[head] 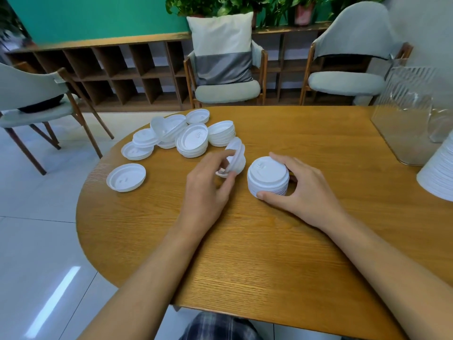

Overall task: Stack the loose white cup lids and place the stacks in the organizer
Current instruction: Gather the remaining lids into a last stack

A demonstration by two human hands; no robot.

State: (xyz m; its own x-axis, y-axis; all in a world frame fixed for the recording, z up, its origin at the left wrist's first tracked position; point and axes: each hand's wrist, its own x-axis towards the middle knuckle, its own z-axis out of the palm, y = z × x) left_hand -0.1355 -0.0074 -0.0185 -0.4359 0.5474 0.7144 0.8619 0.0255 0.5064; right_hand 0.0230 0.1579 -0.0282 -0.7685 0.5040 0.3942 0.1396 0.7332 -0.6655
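My right hand [301, 190] grips a short stack of white lids [267, 176] standing on the wooden table [269, 253], thumb in front and fingers behind it. My left hand [208, 185] pinches a few tilted white lids [236, 155] just left of that stack. Several loose lids and small stacks [186, 136] lie in a heap at the table's far left, and a single lid [126, 177] sits apart near the left edge. The clear plastic organizer [407, 119] stands at the far right.
A tall white stack [438, 175] shows at the right edge beside the organizer. Chairs [225, 92] stand beyond the table, with a wooden shelf unit behind them. The table's rounded edge drops to a tiled floor on the left.
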